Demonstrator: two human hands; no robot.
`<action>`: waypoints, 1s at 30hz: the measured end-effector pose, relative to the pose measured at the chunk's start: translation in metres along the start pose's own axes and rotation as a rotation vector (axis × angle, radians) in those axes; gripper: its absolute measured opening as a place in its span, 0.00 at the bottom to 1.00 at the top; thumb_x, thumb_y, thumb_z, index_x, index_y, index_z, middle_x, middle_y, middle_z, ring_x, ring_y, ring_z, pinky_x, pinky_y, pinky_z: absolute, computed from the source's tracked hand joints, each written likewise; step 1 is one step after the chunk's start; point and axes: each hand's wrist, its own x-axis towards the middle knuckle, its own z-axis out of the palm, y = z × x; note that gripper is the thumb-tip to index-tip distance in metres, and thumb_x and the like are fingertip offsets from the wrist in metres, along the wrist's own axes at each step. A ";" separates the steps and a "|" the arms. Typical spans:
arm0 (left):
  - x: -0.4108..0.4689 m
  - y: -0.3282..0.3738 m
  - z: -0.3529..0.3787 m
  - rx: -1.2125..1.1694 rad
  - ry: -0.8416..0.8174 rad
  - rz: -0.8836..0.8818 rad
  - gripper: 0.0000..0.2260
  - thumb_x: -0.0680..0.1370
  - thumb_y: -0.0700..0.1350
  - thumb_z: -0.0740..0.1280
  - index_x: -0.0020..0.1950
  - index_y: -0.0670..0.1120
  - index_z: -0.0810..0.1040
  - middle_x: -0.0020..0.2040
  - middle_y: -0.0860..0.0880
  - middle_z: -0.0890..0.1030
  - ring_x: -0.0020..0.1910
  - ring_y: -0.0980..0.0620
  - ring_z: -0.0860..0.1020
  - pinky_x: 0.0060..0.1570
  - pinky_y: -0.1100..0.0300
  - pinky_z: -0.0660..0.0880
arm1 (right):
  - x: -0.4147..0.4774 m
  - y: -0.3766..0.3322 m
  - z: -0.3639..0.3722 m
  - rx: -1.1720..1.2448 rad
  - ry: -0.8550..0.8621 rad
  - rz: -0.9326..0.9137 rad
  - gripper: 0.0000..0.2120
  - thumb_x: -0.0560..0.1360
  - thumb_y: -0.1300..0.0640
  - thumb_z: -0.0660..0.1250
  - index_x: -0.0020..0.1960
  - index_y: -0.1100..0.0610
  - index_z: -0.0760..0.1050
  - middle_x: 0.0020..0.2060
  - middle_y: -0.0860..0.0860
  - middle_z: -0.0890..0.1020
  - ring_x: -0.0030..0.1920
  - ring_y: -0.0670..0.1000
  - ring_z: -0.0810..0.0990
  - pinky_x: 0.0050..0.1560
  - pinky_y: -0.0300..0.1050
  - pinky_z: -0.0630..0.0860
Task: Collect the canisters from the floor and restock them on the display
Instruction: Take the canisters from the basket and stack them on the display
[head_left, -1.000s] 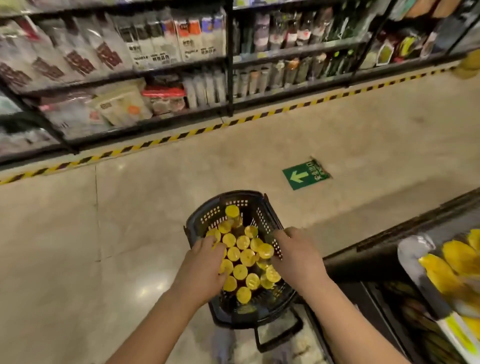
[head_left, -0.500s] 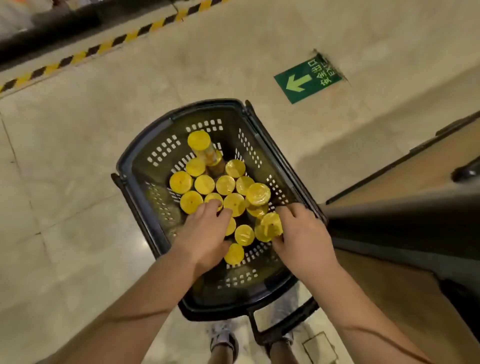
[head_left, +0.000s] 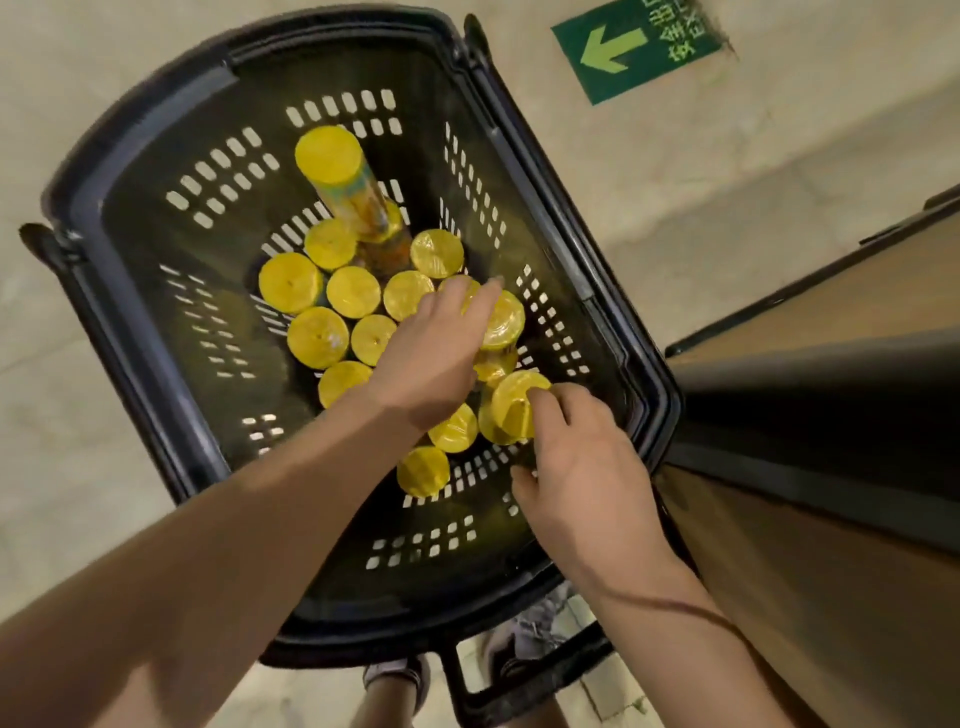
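A person bent over a black shopping basket (head_left: 111, 312) set on a pale shop floor (head_left: 779, 130), both bare arms reaching in. Yellow-lidded canisters (head_left: 353, 291) stood packed upright on the basket's bottom, clustered from its middle toward the right wall. One leaning canister (head_left: 332, 166) rose above the rest near the far end. The left hand (head_left: 431, 358) lay across the lid of a raised canister (head_left: 506, 325) beside the right wall, fingers stretched out together; whether the thumb gripped underneath could not be told. The right hand (head_left: 587, 473) curled its fingers round a tilted canister (head_left: 514, 410) near the right wall, fingertips on the lid's rim. A green arrow sign (head_left: 639, 47) lay on the floor beyond the basket, and a wooden display unit (head_left: 857, 312) stood just beside the basket's right edge.
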 end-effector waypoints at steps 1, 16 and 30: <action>0.008 0.000 0.003 0.005 -0.001 0.027 0.42 0.73 0.37 0.73 0.81 0.50 0.54 0.76 0.44 0.60 0.72 0.38 0.65 0.60 0.43 0.74 | 0.001 0.001 0.001 0.000 -0.001 -0.003 0.24 0.68 0.57 0.76 0.62 0.56 0.74 0.58 0.54 0.76 0.56 0.57 0.77 0.51 0.52 0.79; -0.013 -0.041 -0.013 -0.619 0.286 -0.197 0.38 0.65 0.53 0.83 0.71 0.56 0.70 0.65 0.53 0.73 0.62 0.59 0.71 0.63 0.62 0.68 | 0.034 0.004 0.008 -0.024 -0.096 -0.006 0.33 0.71 0.53 0.75 0.72 0.57 0.66 0.64 0.55 0.72 0.63 0.57 0.73 0.59 0.50 0.73; -0.104 -0.045 -0.083 -0.987 0.486 -0.387 0.37 0.60 0.58 0.82 0.66 0.59 0.73 0.61 0.60 0.78 0.58 0.61 0.79 0.58 0.57 0.79 | 0.073 0.000 0.030 -0.171 -0.294 0.049 0.32 0.72 0.54 0.75 0.69 0.55 0.62 0.64 0.55 0.69 0.61 0.56 0.74 0.48 0.46 0.74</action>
